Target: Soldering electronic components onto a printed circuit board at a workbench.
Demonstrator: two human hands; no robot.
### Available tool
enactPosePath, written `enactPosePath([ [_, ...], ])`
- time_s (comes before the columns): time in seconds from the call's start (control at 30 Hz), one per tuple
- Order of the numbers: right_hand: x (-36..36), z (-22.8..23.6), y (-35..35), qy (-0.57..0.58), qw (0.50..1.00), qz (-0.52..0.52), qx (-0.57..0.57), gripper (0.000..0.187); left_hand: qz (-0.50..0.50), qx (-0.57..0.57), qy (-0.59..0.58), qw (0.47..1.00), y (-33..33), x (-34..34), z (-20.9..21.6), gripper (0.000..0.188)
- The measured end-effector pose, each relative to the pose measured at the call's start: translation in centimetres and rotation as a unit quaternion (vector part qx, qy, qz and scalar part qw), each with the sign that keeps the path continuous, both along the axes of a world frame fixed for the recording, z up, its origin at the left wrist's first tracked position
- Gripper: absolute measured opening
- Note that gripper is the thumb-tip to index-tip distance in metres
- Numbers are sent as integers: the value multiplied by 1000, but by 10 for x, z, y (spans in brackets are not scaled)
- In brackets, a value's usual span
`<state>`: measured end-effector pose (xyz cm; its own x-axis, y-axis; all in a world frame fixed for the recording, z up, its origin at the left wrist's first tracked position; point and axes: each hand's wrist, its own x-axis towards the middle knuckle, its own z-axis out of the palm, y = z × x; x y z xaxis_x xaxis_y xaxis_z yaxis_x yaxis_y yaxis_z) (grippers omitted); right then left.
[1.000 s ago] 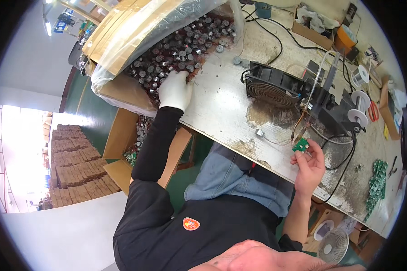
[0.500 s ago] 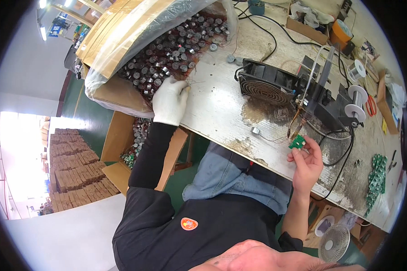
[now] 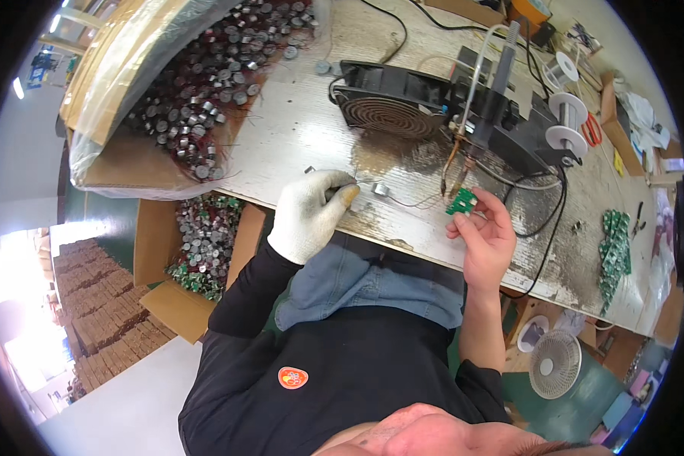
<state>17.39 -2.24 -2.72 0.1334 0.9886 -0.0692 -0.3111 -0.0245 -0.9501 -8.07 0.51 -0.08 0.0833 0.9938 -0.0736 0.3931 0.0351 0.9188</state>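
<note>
Near edge of the table (image 3: 273,144) slants down to the right on my feed, and the left hand (image 3: 315,213) (white glove) hangs right over that edge, wrist out past it. Best clear room I've got is the bare pale strip between the big carton (image 3: 121,167) and the black fan (image 3: 387,110). Right hand is tighter: the coppery tips (image 3: 450,161) come down just beside its fingertips, and a black cable (image 3: 562,209) loops past on the far side of the knuckles. Right hand's got the green board (image 3: 460,202) pinched between thumb and fingers, over the table a bit in from the edge. Board sits tilted, long axis running lower left to upper right, pale parts toward the fingers. Thin wires run off its left to a small silver cylinder (image 3: 380,188) lying just beside the gloved fingertips. Left thumb and forefinger are curled close together, but honestly I can't tell if they're gripping anything. As for containers, the plastic-lined big carton is heaped with silver cylinders (image 3: 205,99) and dark reddish wires, and the lower carton (image 3: 176,310) below table level, flaps spread, has more cylinders plus green boards at its near end.
</note>
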Motion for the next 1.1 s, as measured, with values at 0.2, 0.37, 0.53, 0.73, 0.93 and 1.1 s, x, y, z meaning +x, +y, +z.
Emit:
enactPosePath([
  [0.2, 0, 5, -1, 8, 1000, 17, -14, 42, -21, 1, -32, 999, -10, 28, 7, 16],
  [0.37, -3, 11, -2, 13, 999, 24, -20, 42, -52, -74, -79, 993, -10, 48, 14, 19],
  [0.53, -4, 12, -3, 16, 999, 33, -20, 42, -70, -223, -191, 953, -8, 62, 14, 20],
  [0.73, -8, 15, -5, 10, 999, 31, -19, 43, -48, -184, -181, 965, -5, 69, 9, 21],
  [0.93, -9, 16, -5, 29, 999, 37, -13, 43, -50, -213, -188, 958, -2, 69, 14, 17],
  [1.1, -8, 15, -5, 36, 999, 27, -2, 43, -29, -202, -224, 953, -1, 72, 9, 18],
])
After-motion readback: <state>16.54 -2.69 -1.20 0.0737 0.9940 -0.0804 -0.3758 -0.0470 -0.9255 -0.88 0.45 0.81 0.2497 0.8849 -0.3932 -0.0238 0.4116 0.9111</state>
